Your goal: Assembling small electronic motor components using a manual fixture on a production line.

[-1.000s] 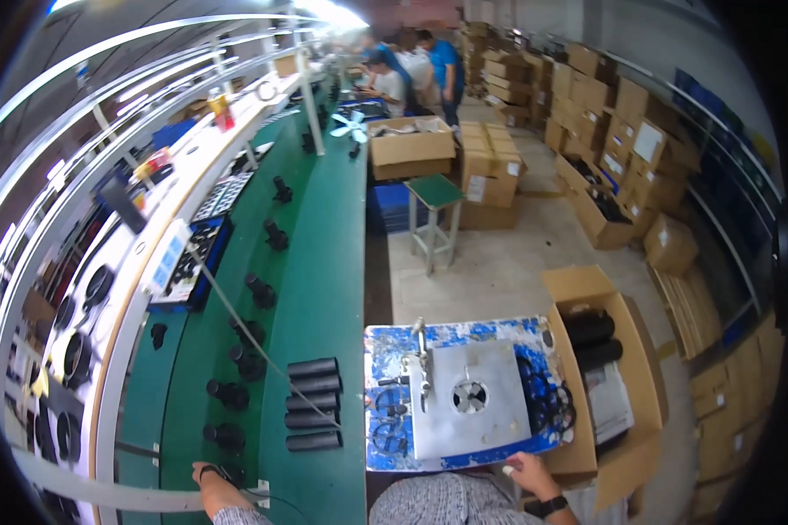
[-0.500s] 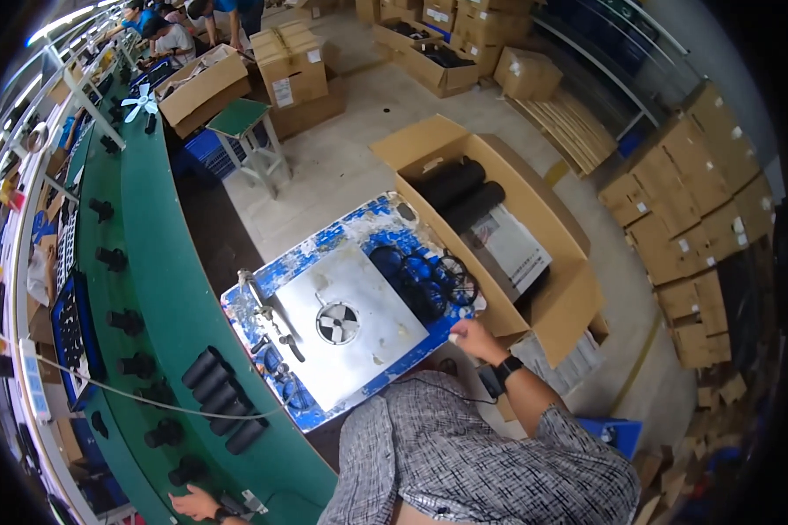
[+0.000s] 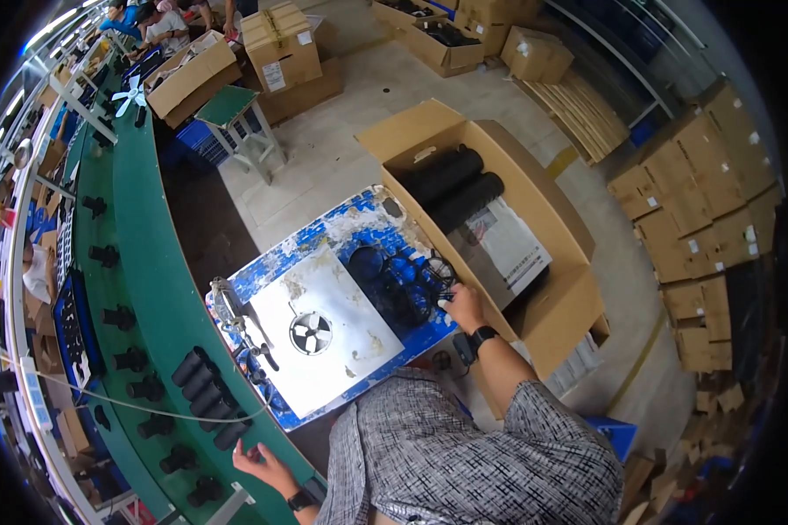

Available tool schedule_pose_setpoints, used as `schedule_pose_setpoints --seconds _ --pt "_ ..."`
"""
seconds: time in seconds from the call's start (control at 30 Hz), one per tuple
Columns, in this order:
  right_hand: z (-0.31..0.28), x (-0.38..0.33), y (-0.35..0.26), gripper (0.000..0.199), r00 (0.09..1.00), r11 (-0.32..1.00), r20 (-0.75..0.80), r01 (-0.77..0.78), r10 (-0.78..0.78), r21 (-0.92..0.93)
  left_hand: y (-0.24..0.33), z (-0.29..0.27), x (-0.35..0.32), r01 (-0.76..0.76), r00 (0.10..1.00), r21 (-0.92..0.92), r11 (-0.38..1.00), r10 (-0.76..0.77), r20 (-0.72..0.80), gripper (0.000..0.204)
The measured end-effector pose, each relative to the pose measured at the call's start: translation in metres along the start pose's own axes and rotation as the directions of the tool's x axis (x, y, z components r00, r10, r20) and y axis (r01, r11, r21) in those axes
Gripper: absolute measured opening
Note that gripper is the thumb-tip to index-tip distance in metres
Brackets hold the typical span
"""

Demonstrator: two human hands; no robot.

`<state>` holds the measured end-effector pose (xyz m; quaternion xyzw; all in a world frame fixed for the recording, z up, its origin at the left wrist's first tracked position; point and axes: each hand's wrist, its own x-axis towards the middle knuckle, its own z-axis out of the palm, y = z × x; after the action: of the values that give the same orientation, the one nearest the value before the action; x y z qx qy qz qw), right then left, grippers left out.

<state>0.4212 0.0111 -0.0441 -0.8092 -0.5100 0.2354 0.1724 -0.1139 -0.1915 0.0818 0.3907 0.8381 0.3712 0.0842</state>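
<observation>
My right hand is at the right edge of the worn blue table. Its fingers are closed on the near rim of a black ring-shaped frame, and a fingertip looks covered in white. More black round parts lie in a cluster left of it. My left hand is over the near end of the green bench, fingers apart and holding nothing. Closest to it are several black cylinders lying side by side. A metal plate with a small fan-shaped insert covers the table's middle.
An open carton with black tubes stands against the table's right side. Along the green bench stand several black parts, crossed by a pale cable. A green-topped stool and stacked cartons are beyond; people work far left.
My right hand has moved forward and left from the table's corner onto the ring-shaped frame. My left hand has come up and right, nearer the black cylinders. The view has shifted slightly.
</observation>
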Motion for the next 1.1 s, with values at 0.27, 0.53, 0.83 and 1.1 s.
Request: schedule_pose_setpoints --seconds 0.27,0.53,0.83,1.1 --pt "0.002 0.001 0.018 0.031 0.999 0.984 -0.042 -0.028 0.035 0.174 0.022 0.007 -0.003 0.090 0.969 -0.245 0.965 -0.029 0.244 0.036" --pt "-0.127 -0.056 -0.147 0.032 0.621 0.399 0.630 -0.487 -0.467 0.777 0.142 0.022 0.028 0.307 0.667 -0.539 0.784 0.226 0.710 0.029" --pt "-0.062 -0.105 -0.247 0.016 0.514 0.725 0.569 0.164 -0.642 0.669 0.201 0.047 0.052 0.667 0.347 -0.407 0.624 0.224 0.911 0.042" --pt "-0.043 -0.128 -0.221 0.032 0.490 0.776 0.765 -0.245 -0.419 0.582 0.130 0.074 0.009 0.750 0.465 -0.424 0.508 0.051 0.884 0.044"
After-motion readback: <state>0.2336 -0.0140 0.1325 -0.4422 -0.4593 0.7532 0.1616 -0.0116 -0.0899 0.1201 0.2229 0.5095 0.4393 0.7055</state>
